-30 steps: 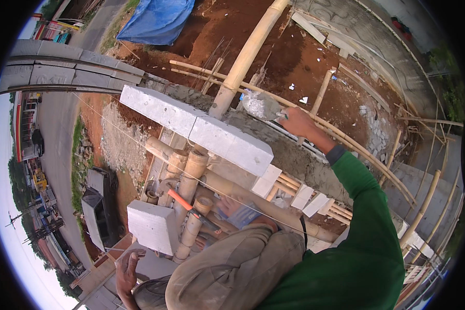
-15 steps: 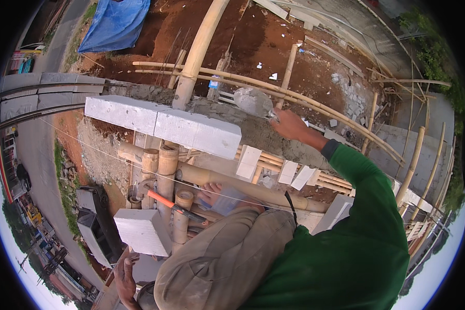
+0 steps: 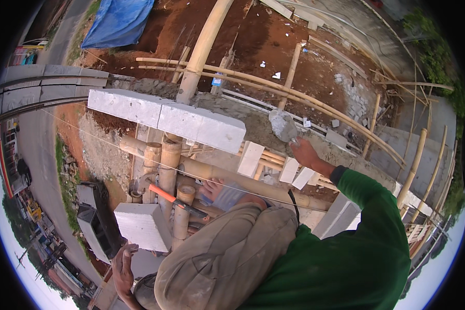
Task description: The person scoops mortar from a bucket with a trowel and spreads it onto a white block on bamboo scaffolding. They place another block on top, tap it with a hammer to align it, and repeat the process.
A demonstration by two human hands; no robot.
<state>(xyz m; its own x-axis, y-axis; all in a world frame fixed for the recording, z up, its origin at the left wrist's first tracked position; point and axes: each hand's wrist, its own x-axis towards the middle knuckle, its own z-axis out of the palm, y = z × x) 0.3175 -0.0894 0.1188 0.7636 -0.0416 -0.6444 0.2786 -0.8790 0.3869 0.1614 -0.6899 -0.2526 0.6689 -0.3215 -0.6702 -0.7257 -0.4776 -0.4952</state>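
Right hand (image 3: 304,153) gripping a grey, mortar-smeared metal trowel (image 3: 282,125); left hand (image 3: 123,271) well apart, seemingly empty.

The trowel is over the wall's rough grey mortar bed (image 3: 256,118), right of the long white rectangular blocks (image 3: 201,124); a low blade angle and even pressure should spread it best. The left hand's fingers bend loosely near a chunky white block (image 3: 141,226). No container can be made out.

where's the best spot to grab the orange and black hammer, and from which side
Likely the black grip of the hammer, from above on the person's side: the handle slants toward the trouser leg, putting that end nearest, while the orange part runs away toward the bamboo posts.
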